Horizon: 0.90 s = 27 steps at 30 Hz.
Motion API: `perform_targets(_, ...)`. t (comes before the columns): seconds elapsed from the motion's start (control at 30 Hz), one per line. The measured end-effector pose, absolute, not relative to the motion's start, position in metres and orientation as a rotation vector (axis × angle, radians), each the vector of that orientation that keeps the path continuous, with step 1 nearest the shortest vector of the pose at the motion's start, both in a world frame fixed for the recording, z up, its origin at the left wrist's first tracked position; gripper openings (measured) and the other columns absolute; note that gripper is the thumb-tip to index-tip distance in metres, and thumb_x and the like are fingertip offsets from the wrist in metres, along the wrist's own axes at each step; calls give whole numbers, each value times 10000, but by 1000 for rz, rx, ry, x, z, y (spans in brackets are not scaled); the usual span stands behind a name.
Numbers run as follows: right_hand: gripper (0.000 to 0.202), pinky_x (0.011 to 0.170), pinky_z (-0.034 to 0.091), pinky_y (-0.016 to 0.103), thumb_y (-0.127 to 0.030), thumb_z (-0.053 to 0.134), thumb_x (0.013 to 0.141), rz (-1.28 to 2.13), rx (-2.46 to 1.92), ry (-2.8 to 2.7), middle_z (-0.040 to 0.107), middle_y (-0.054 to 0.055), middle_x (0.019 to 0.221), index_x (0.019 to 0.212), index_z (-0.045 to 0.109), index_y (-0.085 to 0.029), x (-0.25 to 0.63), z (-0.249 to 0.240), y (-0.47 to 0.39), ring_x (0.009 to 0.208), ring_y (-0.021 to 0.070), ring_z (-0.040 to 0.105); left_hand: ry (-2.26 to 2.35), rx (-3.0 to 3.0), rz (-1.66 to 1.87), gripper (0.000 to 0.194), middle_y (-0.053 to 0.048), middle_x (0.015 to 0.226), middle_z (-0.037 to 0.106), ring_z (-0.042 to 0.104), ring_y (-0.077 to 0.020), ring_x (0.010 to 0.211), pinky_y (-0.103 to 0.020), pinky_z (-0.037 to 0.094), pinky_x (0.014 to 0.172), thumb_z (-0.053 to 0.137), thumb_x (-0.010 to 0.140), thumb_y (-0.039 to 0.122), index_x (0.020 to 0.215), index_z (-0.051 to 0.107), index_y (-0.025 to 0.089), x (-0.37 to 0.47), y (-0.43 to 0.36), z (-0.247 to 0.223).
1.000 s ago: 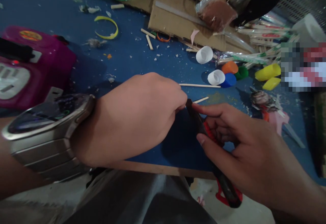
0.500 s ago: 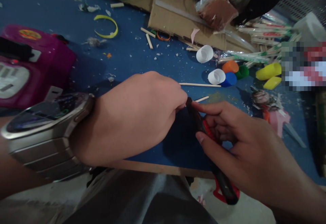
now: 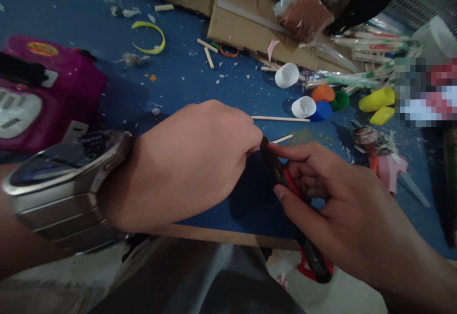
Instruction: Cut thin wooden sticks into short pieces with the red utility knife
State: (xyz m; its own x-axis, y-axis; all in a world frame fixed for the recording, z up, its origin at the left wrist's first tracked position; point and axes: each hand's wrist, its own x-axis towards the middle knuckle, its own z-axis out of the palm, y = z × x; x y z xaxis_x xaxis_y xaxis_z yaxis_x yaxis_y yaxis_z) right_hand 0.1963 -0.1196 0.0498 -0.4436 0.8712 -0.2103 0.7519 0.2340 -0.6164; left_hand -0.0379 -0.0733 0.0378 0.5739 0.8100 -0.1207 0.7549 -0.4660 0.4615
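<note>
My left hand (image 3: pixel 193 161), with a metal watch (image 3: pixel 67 195) on the wrist, is closed, its back to the camera; what its fingers hold is hidden. My right hand (image 3: pixel 342 204) grips a dark tool with red parts (image 3: pixel 276 171), which looks like pliers or a cutter. The tool's tip meets the fingertips of my left hand. Beyond the knuckles a thin pale stick (image 3: pixel 280 119) lies on the blue table (image 3: pixel 200 81). A shorter stick (image 3: pixel 283 139) shows just past the tool's tip.
At the left stands a magenta device (image 3: pixel 71 90). White caps (image 3: pixel 287 75), an orange cap (image 3: pixel 323 93) and yellow pieces (image 3: pixel 376 100) lie beyond my right hand, near a pink glue gun or similar tool (image 3: pixel 391 169). Cardboard (image 3: pixel 250 24) and wrapped sticks (image 3: pixel 378 45) lie farther back.
The handle end of the dark tool has shifted very slightly up and left. Both hands have stayed nearly in place.
</note>
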Motion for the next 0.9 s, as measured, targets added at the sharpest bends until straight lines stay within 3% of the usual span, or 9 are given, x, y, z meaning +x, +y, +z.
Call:
perform_targets(0.37,376,573,549,322,-206,657,1047,996,-1554,-2307,724,-69,754,1419,639,-264,198,48,-120,608,179,727,1234,2343,173,294,-2,813,712,603,-184,697,-357,369,648,631,970,76,716,626,224,-40,-73,38)
perform_targets(0.7,402,643,602,335,-200,653,1040,948,-1527,-2321,797,-31,852,1436,637,-264,196,47,-119,748,219,823,1220,2371,150,327,-18,853,708,585,-184,720,-351,361,689,555,1001,51,722,594,216,-38,-75,39)
perform_targets(0.9,371,606,580,319,-209,639,1034,843,-1518,-2374,845,-15,900,1401,678,-249,191,49,-119,726,218,837,1252,2353,90,291,-11,830,707,552,-188,674,-351,351,678,556,975,55,764,673,217,-38,-73,44)
